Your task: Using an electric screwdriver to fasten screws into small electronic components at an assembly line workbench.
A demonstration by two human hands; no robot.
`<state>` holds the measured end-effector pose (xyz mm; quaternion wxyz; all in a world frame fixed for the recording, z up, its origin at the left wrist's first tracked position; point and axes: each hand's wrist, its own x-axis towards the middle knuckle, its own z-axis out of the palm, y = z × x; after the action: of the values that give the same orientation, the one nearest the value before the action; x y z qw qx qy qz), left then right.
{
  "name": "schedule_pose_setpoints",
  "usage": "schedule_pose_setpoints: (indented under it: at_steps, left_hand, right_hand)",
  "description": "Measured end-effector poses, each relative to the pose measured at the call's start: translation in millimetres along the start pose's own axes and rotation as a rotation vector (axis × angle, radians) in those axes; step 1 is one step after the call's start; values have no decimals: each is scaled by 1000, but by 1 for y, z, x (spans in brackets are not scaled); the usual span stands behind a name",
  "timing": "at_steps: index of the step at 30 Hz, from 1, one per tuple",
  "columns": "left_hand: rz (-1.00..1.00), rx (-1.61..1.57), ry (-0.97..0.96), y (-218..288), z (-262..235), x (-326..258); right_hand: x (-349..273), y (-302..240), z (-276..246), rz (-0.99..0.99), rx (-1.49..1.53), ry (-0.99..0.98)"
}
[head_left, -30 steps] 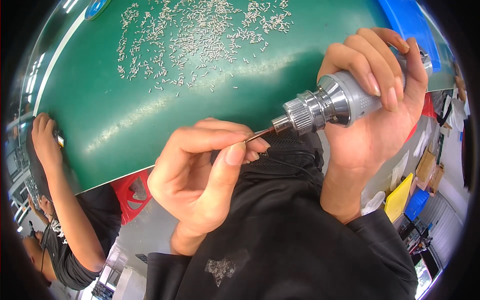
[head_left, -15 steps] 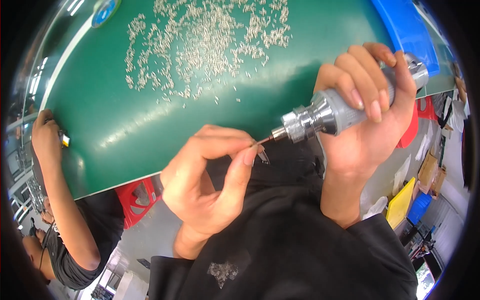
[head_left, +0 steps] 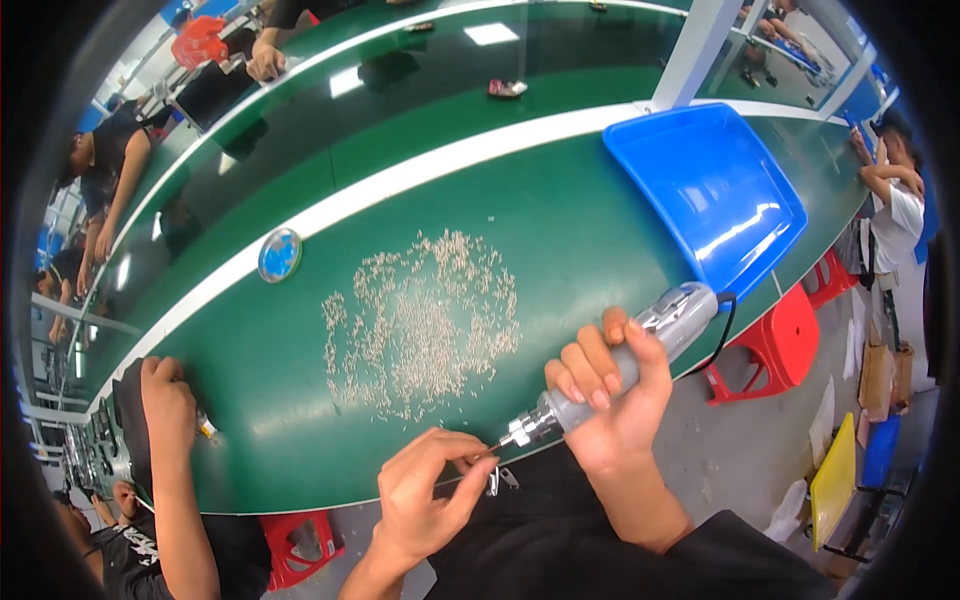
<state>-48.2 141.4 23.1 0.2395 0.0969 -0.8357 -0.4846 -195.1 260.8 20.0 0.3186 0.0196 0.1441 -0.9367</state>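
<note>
My right hand is wrapped round a grey handheld rotary tool with a silver collar and a thin bit pointing down to the left. At the tip of that bit, the thumb and index finger of my left hand are pinched together. Whatever sits between them is too small to make out. A silver zipper pull hangs just beyond the fingertips, against my dark clothing. Past my hands, a wide scatter of tiny silvery metal pieces lies loose on the green tabletop.
A blue tray stands at the far right, and a round blue-topped tin at the far left. A co-worker's hand rests at the table's left end. Red stools stand by the near edge. The tool's black cord loops down.
My view has shifted up and back, so the blue tray, the round tin and the far tables show. Both hands keep the same grip, with the bit at the left fingertips.
</note>
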Motion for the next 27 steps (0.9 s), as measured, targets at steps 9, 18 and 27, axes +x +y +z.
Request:
schedule_pose_setpoints:
  at_steps: [9,18,27]
  left_hand:
    - [51,219,-160,1,-23,85]
    - [130,585,-49,-68,25,259]
    - [-20,971,-56,-98,79,353]
  right_hand:
    - [19,-26,-10,-59,76,52]
    - [28,-47,-25,-23,99,28]
    - [24,-43,-38,-12,24,-80]
